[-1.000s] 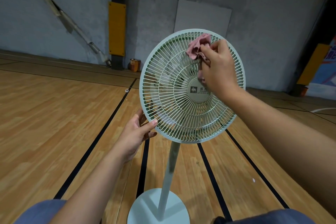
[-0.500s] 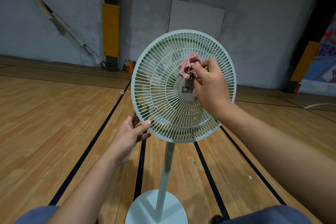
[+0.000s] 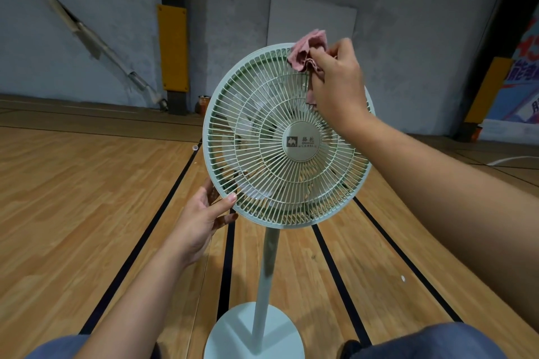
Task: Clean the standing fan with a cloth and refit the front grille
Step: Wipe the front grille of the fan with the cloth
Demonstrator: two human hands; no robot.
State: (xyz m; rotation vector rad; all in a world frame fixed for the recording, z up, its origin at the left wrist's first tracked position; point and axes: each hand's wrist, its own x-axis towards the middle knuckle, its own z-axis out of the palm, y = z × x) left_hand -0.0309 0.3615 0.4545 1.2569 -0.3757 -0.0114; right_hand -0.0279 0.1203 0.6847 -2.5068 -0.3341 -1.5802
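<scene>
My right hand has its fingers curled round a bunched pink cloth, which it presses against the top edge of the front grille, right where the spokes meet the outer rim. My left hand braces the lower-left of that rim, thumb laid over the front and fingers reaching behind it; I can't see how tightly those hidden fingers close, but it reads as a steadying hold.

The grille sits on the fan head, with the blades faintly visible behind it and the round centre badge uncovered. The head tops a slim white pole rising from a round base on the wooden court floor.

To do this wipe well, I'd follow the curve of the rim in short strokes and let the cloth drag along the spokes, not across them, so it doesn't snag in the gaps. I'd keep pressure light, because the pole looks thin and the head could tip or swivel. I judge the left-hand brace matters most here: it should push back against whatever the right hand applies. I'd refold the cloth to a fresh face once it greys.
</scene>
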